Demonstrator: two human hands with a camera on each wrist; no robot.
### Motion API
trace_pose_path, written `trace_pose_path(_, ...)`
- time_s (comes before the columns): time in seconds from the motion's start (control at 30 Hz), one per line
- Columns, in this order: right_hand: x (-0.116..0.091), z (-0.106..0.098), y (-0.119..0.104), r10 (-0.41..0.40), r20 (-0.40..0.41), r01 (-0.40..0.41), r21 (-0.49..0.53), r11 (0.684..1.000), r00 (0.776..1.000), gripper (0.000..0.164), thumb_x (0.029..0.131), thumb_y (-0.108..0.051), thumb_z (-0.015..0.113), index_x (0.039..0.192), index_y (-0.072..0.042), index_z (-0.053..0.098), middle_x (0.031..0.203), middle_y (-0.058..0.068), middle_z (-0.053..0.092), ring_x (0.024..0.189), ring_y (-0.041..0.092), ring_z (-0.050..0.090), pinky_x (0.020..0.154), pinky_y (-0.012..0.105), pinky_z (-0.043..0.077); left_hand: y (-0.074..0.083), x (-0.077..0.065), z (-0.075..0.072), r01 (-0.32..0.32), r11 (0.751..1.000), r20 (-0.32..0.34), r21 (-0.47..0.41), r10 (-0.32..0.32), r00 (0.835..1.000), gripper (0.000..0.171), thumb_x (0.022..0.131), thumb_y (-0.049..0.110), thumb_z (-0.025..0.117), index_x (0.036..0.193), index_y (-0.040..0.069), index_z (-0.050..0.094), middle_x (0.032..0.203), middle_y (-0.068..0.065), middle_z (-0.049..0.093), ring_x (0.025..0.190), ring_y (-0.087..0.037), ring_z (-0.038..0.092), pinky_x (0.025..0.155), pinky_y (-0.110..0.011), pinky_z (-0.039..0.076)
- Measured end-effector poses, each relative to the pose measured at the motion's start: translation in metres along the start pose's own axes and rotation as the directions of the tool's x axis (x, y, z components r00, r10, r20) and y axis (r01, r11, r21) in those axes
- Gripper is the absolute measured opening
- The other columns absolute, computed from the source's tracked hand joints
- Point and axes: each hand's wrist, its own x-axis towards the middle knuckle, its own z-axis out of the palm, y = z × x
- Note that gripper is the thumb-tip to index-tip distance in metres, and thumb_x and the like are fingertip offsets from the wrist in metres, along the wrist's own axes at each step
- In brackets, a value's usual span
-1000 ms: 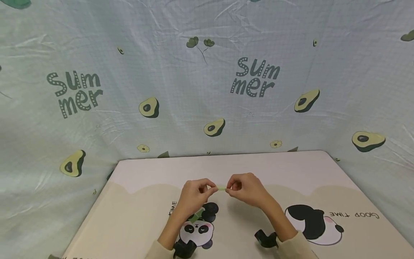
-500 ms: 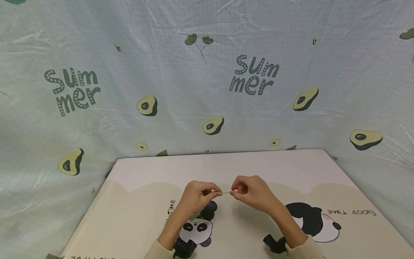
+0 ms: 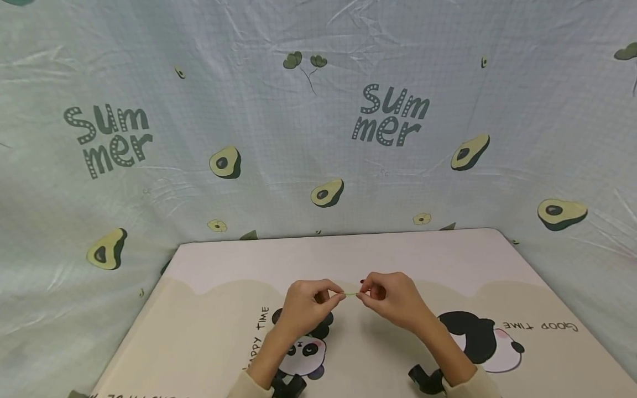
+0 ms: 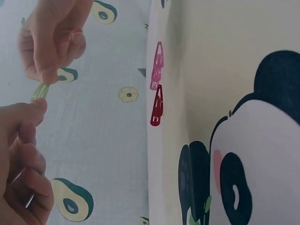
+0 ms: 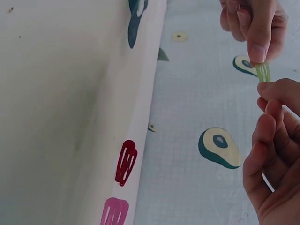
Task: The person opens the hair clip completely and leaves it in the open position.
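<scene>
A small light green hair clip (image 3: 351,294) is held in the air above the table, stretched between both hands. My left hand (image 3: 309,305) pinches its left end between thumb and index finger. My right hand (image 3: 395,301) pinches the other end the same way. Slots show along the green clip in the right wrist view, while the fingertips cover both its ends. Beyond the hands, red hair clips (image 5: 126,161) lie overlapped on the table beside overlapped pink hair clips (image 5: 114,212). From the head, only a sliver of red shows behind the right fingers.
The table (image 3: 209,320) has a pale cover printed with pandas and lettering. A curtain (image 3: 278,121) with avocado prints hangs behind and on both sides. Black wrist mounts (image 3: 425,380) sit below the forearms, close to the tabletop.
Both hands have shifted slightly right with the green hair clip, which now looks thinner from the head. The left forearm covers more of the panda print. A bit of red shows behind the right fingers.
</scene>
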Motion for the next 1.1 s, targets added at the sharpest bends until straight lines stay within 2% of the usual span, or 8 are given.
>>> trace_pose_path(0.17,-0.0004,0.0023,0.0004,-0.092,-0.076,0.09,-0.026,0.996,0.993,0.02,0.078,-0.004,0.085,0.079,-0.018,0.072,0.06,-0.016,0.054,0.057,-0.009,0.042,0.054,0.016,0.042,0.0007,-0.0009,0.0029,-0.055,0.998,-0.072,0.044,0.058,0.996,0.006,0.083,0.014,0.086,0.086,0.014,0.08,0.054,0.006,0.062,0.05,0.01,0.041,0.049,-0.009,0.034)
trace_pose_path(0.3,0.0006,0.0041,0.0016,-0.156,-0.12,0.154,-0.03,0.988,0.98,0.023,0.075,-0.001,0.086,0.077,-0.017,0.071,0.059,-0.015,0.055,0.056,-0.009,0.042,0.053,0.012,0.04,-0.0007,0.0001,0.0037,-0.13,0.989,-0.134,0.07,0.138,0.981,0.009,0.079,0.011,0.088,0.084,0.014,0.081,0.052,0.006,0.061,0.047,0.009,0.04,0.048,-0.007,0.032)
trace_pose_path(0.4,0.0005,0.0044,0.0028,-0.185,-0.136,0.184,-0.024,0.983,0.973,0.024,0.074,0.001,0.085,0.075,-0.017,0.069,0.058,-0.015,0.054,0.056,-0.009,0.041,0.053,0.01,0.039,-0.0021,0.0009,0.0042,-0.166,0.983,-0.152,0.076,0.176,0.973,0.009,0.078,0.011,0.089,0.082,0.013,0.081,0.052,0.006,0.062,0.047,0.008,0.041,0.049,-0.006,0.032)
trace_pose_path(0.6,-0.0013,0.0042,0.0062,-0.202,-0.145,0.205,0.006,0.979,0.969,0.025,0.074,-0.001,0.085,0.073,-0.017,0.067,0.057,-0.015,0.051,0.056,-0.01,0.038,0.051,0.009,0.036,-0.0026,0.0004,0.0055,-0.19,0.98,-0.143,0.058,0.196,0.97,0.008,0.079,0.011,0.089,0.082,0.013,0.082,0.054,0.006,0.064,0.046,0.006,0.045,0.05,-0.006,0.034)
trace_pose_path(0.83,-0.0022,0.0033,0.0047,-0.232,-0.175,0.24,0.022,0.971,0.957,0.027,0.073,0.002,0.084,0.072,-0.018,0.065,0.055,-0.014,0.049,0.055,-0.01,0.037,0.05,0.009,0.035,-0.0023,0.0009,0.0066,-0.252,0.966,-0.164,0.059,0.258,0.952,0.008,0.078,0.008,0.088,0.081,0.012,0.082,0.054,0.007,0.065,0.044,0.006,0.042,0.048,-0.005,0.032)
trace_pose_path(1.1,-0.0011,0.0034,0.0031,-0.253,-0.211,0.26,0.007,0.965,0.944,0.031,0.07,0.006,0.082,0.069,-0.017,0.063,0.053,-0.013,0.049,0.055,-0.011,0.036,0.051,0.009,0.035,-0.001,0.0006,0.0094,-0.253,0.966,-0.198,0.057,0.26,0.945,0.009,0.077,0.007,0.089,0.08,0.013,0.082,0.05,0.007,0.059,0.045,0.007,0.036,0.048,-0.005,0.028)
